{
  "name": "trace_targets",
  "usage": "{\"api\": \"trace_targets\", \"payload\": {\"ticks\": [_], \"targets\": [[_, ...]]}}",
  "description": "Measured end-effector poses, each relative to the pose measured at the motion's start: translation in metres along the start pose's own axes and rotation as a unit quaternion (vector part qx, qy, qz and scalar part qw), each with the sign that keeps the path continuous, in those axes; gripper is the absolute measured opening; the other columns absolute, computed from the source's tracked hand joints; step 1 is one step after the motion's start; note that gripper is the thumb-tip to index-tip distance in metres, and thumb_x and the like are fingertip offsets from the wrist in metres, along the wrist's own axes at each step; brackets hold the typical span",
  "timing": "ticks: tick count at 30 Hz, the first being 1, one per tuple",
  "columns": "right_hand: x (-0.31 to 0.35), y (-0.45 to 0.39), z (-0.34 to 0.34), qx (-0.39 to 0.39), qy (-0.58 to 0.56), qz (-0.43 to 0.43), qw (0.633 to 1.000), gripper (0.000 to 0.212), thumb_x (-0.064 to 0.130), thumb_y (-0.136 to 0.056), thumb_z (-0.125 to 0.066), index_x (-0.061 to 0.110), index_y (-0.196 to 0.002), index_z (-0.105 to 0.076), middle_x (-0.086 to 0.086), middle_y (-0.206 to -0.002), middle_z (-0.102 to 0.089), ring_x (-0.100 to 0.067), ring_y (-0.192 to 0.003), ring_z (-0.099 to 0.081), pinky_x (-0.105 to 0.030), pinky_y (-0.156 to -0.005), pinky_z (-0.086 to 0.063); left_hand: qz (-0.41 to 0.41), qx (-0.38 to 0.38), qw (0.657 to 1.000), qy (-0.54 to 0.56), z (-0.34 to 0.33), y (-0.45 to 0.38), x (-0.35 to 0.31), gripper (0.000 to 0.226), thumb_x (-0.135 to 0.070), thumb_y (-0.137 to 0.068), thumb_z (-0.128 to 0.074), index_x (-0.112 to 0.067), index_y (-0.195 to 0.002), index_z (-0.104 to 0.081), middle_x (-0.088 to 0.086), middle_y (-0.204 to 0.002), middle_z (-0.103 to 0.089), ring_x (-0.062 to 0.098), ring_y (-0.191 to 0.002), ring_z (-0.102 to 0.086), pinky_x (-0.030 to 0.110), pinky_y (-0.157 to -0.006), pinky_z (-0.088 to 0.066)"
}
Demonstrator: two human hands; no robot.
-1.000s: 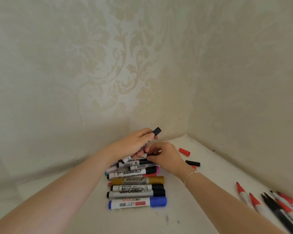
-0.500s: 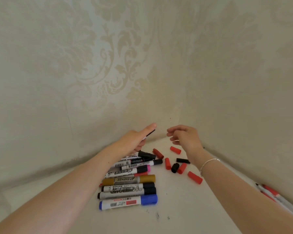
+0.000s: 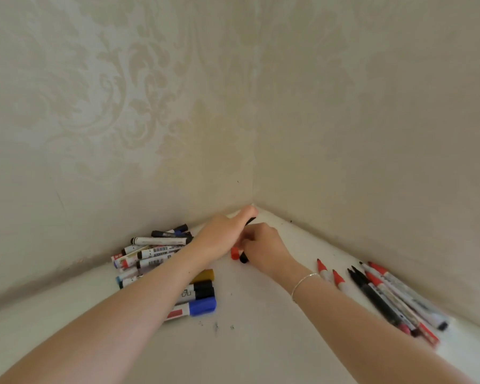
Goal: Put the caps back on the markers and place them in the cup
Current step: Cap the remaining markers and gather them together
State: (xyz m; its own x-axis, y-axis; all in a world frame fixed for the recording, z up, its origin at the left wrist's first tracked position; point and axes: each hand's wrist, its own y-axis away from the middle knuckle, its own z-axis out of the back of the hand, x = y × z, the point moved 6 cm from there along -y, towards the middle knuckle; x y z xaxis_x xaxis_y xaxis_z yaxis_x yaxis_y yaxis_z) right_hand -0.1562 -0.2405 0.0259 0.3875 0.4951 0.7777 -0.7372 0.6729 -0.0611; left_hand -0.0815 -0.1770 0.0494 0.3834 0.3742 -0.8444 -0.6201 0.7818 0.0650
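My left hand [image 3: 219,235] grips a thin black marker [image 3: 251,220] whose dark end pokes out past the fingers, close to the wall corner. Right beside it, my right hand [image 3: 263,245] lies with curled fingers over the loose caps on the white table [image 3: 255,342]. A red cap [image 3: 234,253] and a black cap [image 3: 244,259] show at its fingertips; whether it pinches one is hidden. Several capped thick markers [image 3: 155,253] lie piled on the left, partly under my left forearm. Several uncapped thin markers [image 3: 385,292] lie on the right. No cup is in view.
Patterned walls [image 3: 344,134] meet in a corner just behind my hands and close the table on the left and right. A marker with a blue cap [image 3: 203,306] lies at the near end of the pile. Small ink specks [image 3: 216,325] mark the tabletop.
My right hand dropped from the air onto the loose caps and covers most of them. My left hand shifted right towards the corner. The view swung left, showing more of the uncapped markers.
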Motion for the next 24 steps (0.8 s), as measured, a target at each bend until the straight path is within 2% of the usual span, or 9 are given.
{"api": "trace_targets", "payload": {"ticks": [4,7,8,10,13,15,18,21,24], "targets": [[-0.021,0.016,0.032,-0.051,0.032,-0.010,0.998,0.031,0.002,-0.086,-0.039,0.011,-0.087,-0.068,0.007,-0.080,-0.057,-0.015,-0.064,-0.055,-0.024,-0.057,-0.047,-0.020,0.005,1.000,-0.020,-0.014,0.004,-0.008,0.055,-0.067,-0.078,-0.046,-0.015,-0.060,-0.038,-0.007,-0.046,-0.038,0.016,-0.049,-0.034,0.031,-0.060,-0.031],[-0.048,0.029,0.073,-0.092,0.137,-0.055,0.985,0.029,0.006,-0.085,-0.043,0.012,-0.102,-0.066,-0.003,-0.102,-0.061,-0.026,-0.090,-0.061,-0.032,-0.078,-0.053,-0.062,-0.006,0.981,-0.185,-0.014,0.007,-0.011,0.057,-0.064,-0.092,-0.036,-0.018,-0.064,-0.053,0.006,-0.055,-0.046,0.018,-0.055,-0.049,0.031,-0.063,-0.038],[-0.059,0.034,0.087,-0.092,0.178,-0.080,0.976,0.028,0.008,-0.085,-0.044,0.011,-0.105,-0.064,-0.006,-0.108,-0.060,-0.028,-0.097,-0.060,-0.033,-0.082,-0.053,-0.076,-0.008,0.968,-0.239,-0.014,0.007,-0.010,0.058,-0.059,-0.096,-0.033,-0.013,-0.075,-0.059,0.009,-0.062,-0.051,0.017,-0.060,-0.053,0.031,-0.064,-0.039],[-0.080,0.042,0.110,-0.069,0.242,-0.129,0.959,0.027,0.009,-0.086,-0.045,0.008,-0.109,-0.059,-0.011,-0.115,-0.057,-0.030,-0.103,-0.057,-0.033,-0.084,-0.050,-0.096,-0.011,0.956,-0.278,-0.010,0.007,-0.006,0.044,-0.044,-0.102,-0.030,-0.013,-0.085,-0.055,0.005,-0.071,-0.053,0.015,-0.065,-0.052,0.028,-0.063,-0.039],[-0.101,0.053,0.134,-0.019,0.286,-0.179,0.941,0.024,0.009,-0.089,-0.044,0.007,-0.111,-0.052,-0.013,-0.116,-0.057,-0.027,-0.095,-0.053,-0.028,-0.075,-0.043,-0.112,0.002,0.947,-0.302,-0.006,0.007,0.001,0.022,-0.029,-0.103,-0.035,-0.018,-0.095,-0.052,0.002,-0.082,-0.057,0.013,-0.071,-0.051,0.024,-0.062,-0.040],[-0.108,0.060,0.144,0.012,0.301,-0.196,0.933,0.023,0.009,-0.090,-0.045,0.005,-0.112,-0.051,-0.011,-0.105,-0.058,-0.025,-0.091,-0.053,-0.026,-0.072,-0.043,-0.116,0.014,0.937,-0.330,-0.001,0.005,0.006,0.014,-0.029,-0.101,-0.042,-0.022,-0.105,-0.054,-0.001,-0.092,-0.061,0.011,-0.079,-0.057,0.024,-0.067,-0.044],[-0.114,0.069,0.153,0.044,0.303,-0.207,0.929,0.006,0.009,-0.084,-0.054,0.007,-0.087,-0.049,-0.004,-0.074,-0.053,-0.020,-0.070,-0.053,-0.023,-0.055,-0.040,-0.104,0.031,0.931,-0.349,0.007,0.005,0.010,0.020,-0.024,-0.095,-0.055,-0.026,-0.114,-0.063,-0.005,-0.104,-0.063,0.011,-0.090,-0.058,0.027,-0.078,-0.047],[-0.120,0.075,0.151,0.088,0.299,-0.211,0.926,0.025,0.015,-0.081,-0.066,0.011,-0.070,-0.044,-0.003,-0.057,-0.052,-0.017,-0.050,-0.046,-0.023,-0.053,-0.038,-0.086,0.040,0.912,-0.398,0.011,0.006,0.014,0.030,-0.015,-0.091,-0.058,-0.024,-0.118,-0.065,-0.011,-0.107,-0.057,0.010,-0.094,-0.055,0.025,-0.080,-0.045],[-0.122,0.077,0.145,0.099,0.315,-0.205,0.921,0.030,0.020,-0.079,-0.070,0.011,-0.067,-0.044,-0.003,-0.056,-0.053,-0.017,-0.051,-0.048,-0.024,-0.055,-0.040,-0.066,0.033,0.899,-0.431,0.015,0.006,0.020,0.032,-0.008,-0.087,-0.060,-0.023,-0.115,-0.066,-0.007,-0.108,-0.060,0.011,-0.093,-0.058,0.027,-0.081,-0.051]]}}
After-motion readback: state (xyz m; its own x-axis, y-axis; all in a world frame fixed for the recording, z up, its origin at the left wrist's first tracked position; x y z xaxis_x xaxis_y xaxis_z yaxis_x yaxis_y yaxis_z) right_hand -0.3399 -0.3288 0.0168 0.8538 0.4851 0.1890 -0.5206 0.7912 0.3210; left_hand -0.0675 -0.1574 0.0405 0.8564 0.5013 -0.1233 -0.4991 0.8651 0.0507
